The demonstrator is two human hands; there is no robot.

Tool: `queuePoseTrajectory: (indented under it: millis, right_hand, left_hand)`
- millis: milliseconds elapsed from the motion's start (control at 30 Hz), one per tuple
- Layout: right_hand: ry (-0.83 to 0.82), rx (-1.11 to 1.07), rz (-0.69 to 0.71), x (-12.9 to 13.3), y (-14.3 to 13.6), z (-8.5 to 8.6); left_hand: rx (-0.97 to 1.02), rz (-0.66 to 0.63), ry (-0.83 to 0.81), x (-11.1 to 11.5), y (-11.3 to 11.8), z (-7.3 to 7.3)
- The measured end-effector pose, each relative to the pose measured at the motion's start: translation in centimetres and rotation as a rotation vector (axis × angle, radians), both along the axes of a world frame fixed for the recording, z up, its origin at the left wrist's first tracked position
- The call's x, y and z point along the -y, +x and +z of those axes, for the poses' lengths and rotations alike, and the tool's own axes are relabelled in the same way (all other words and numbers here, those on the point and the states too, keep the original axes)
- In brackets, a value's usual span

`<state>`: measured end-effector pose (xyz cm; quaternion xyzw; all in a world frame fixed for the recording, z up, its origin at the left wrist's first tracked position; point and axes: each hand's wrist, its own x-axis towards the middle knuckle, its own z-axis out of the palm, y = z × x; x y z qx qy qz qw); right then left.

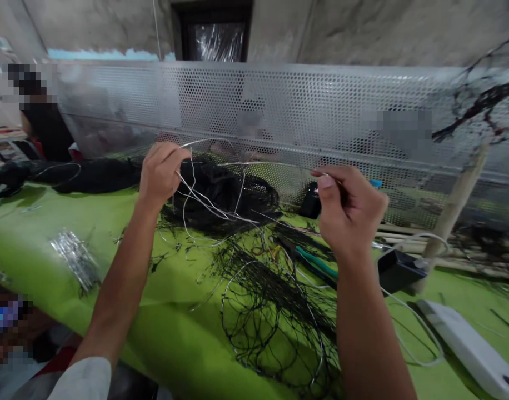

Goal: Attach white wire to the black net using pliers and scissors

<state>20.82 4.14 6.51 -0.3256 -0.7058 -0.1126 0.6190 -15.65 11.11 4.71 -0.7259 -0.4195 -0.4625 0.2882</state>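
Several thin silvery wires (213, 206) hang in loops from my left hand (161, 169), whose fingers are closed round them above the table. To the right, my right hand (351, 208) pinches the end of one wire, which runs across between both hands. Behind the wires lies a heap of black netting (225, 186). Below and between my arms is a loose bundle of black mesh with open loops (275, 328). Pliers with green handles (317, 262) lie close to my right wrist, partly hidden by it.
A green-covered table (183, 344) holds a bundle of silvery wire pieces (74, 258), a black adapter (400, 269) and a white power strip (467, 347). A perforated metal screen (288, 111) stands behind. At right rises a wooden post (458, 200). Another person (46, 122) is at far left.
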Motion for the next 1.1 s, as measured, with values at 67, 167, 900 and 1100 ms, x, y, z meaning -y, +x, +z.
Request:
queuePoseTrajectory:
  millis: [67,167,900,1100]
  right_hand:
    - [-0.008,0.082,-0.039,0.8,0.2,0.2]
    - [0.038,0.216,-0.089,1.1,1.0,1.0]
    - [0.057,0.567,-0.202,-10.1,-4.9,11.4]
    - [0.072,0.522,-0.353,-7.6,-2.2,11.7]
  left_hand:
    - [-0.046,-0.014,0.026,0.1,0.8,-0.2]
    - [-0.109,-0.039,0.042,-0.1,1.6,-0.8]
    - [0.151,0.068,-0.157,-4.0,-3.6,-4.0]
    - [0.303,0.018,-0.268,-5.4,-8.7,-5.2]
